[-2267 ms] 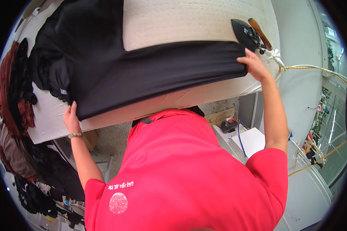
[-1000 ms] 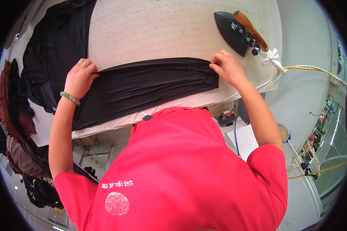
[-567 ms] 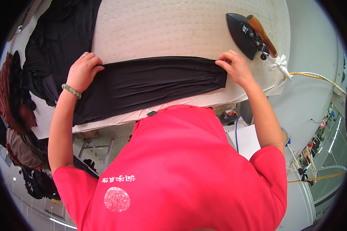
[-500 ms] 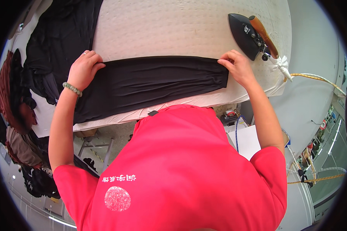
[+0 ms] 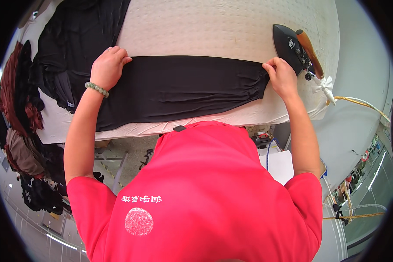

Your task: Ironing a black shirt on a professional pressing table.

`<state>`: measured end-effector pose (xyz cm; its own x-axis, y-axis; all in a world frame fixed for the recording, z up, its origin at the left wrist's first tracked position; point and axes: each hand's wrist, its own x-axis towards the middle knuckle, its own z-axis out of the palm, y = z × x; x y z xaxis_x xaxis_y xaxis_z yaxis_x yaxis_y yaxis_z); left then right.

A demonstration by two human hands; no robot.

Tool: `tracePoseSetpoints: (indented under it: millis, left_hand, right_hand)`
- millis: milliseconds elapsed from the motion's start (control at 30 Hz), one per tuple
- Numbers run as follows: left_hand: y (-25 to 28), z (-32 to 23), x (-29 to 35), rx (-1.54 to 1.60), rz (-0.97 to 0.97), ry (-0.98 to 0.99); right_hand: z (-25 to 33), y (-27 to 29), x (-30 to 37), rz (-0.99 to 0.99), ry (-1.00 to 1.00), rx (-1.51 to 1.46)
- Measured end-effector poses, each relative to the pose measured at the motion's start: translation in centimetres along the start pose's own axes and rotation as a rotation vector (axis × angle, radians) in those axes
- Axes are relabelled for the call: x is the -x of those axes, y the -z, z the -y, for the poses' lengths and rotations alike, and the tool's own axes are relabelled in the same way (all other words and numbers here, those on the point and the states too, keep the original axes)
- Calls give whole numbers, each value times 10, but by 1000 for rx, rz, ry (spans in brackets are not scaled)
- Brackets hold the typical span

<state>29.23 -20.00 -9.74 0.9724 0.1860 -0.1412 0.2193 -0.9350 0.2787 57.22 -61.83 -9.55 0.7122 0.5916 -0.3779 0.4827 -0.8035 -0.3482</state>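
Observation:
A black garment (image 5: pixel 179 81) lies across the padded white table, one long tube of it running left to right and ending in a gathered cuff on the right. Whether this is a sleeve or a trouser leg I cannot tell. My left hand (image 5: pixel 109 67), a beaded bracelet on its wrist, pinches the far edge at the left end. The far corner by the cuff is pinched between thumb and fingers of my right hand (image 5: pixel 281 76). Between the two hands the far edge runs nearly straight. Soft creases remain toward the near edge and the cuff.
Just beyond my right hand rests a dark iron (image 5: pixel 288 48) with a wooden handle, its cord wrapped in white cloth (image 5: pixel 325 85). More black fabric (image 5: pixel 78 35) spreads over the table's far left. Brown and black clothes (image 5: pixel 19 96) hang at the left edge.
Both hands have drawn the garment's far edge away from me, the left hand farther than the right. The black fabric now lies wider and smoother. The whole view has shifted slightly.

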Motion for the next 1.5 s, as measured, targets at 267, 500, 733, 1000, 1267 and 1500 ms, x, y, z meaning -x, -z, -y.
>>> tracePoseSetpoints:
  millis: [267,500,733,1000,1267,1500]
  left_hand:
    - [-4,-40,-4,-165,-40,158]
    - [-84,-245,-44,192,-107,-374]
    - [-117,-329,-65,98,-231,-187]
    - [-110,-342,-59,177,-178,43]
    - [-116,-358,-68,65,-258,-62]
    - [-120,-370,-77,-87,-157,-57]
  right_hand:
    - [5,3,-4,9,-103,8]
    - [3,3,-5,25,-105,-16]
    - [-4,4,-9,38,-10,48]
    - [-4,10,-8,8,74,64]
    - [-2,8,-11,20,135,163]
    - [-18,86,-10,-739,757,187]
